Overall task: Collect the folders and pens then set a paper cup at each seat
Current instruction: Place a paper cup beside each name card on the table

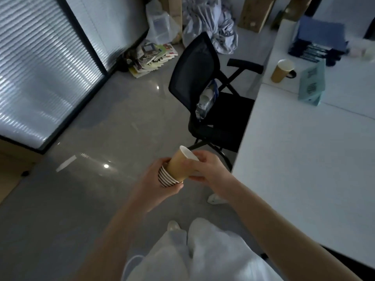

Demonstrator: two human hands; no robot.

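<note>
Beside the white table (304,159), whose left edge runs from the lower right up toward the far chair (205,88), the person stands on open grey floor (91,138) with both hands held in front at waist height. Floor to the left is bare up to the blinds (40,67); the chair sits just beside the table edge ahead, with a bag (207,100) on its seat, and books (152,59) lie heaped on the floor further back. The left hand (160,183) is wrapped around the base of a cup stack (168,177), fingers curled under the striped rims. The right hand (205,167) pinches the top cup (180,165), thumb on the near side and fingers over the rim, tilted with its white mouth pointing up and away. That cup is plain brown outside, white inside, and partly drawn out of the stack. On the table's far part one cup (282,71) stands upright near the edge, beside a teal card (312,84); blue folders (322,35) and pens (312,51) lie beyond it, blurred.
</note>
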